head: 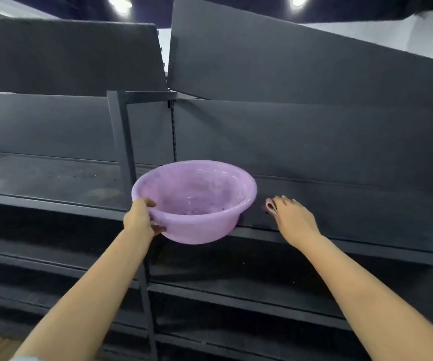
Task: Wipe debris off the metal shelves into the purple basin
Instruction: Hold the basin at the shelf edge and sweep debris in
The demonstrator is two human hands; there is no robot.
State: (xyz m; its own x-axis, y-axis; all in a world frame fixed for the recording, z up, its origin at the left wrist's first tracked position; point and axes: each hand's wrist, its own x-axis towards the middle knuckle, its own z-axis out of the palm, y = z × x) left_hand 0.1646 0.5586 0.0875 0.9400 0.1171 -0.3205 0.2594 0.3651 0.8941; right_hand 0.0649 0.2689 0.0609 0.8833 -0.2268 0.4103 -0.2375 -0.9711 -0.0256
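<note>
Left hand grips the near-left rim of the purple basin, thumb over the lip and fingers curled beneath, holding it in the air against the front edge of the metal shelf. One basin is in view; its far right side meets the shelf's lip, and a few dark specks of debris lie inside near the bottom.

Right hand rests palm-down on that same shelf, just beside the basin's right side, fingers curled over a small pink cloth that peeks out at the fingertips. To its right the shelf top runs on dark and bare toward the frame's edge, with the back panel standing upright behind it.

A slotted upright post divides this bay from the left bay, whose shelf sits at about the same height with faint marks on its top. Below the basin, at least three lower shelves step outward toward the person, each front edge a long straight lip. Two arms reach in, well apart.
</note>
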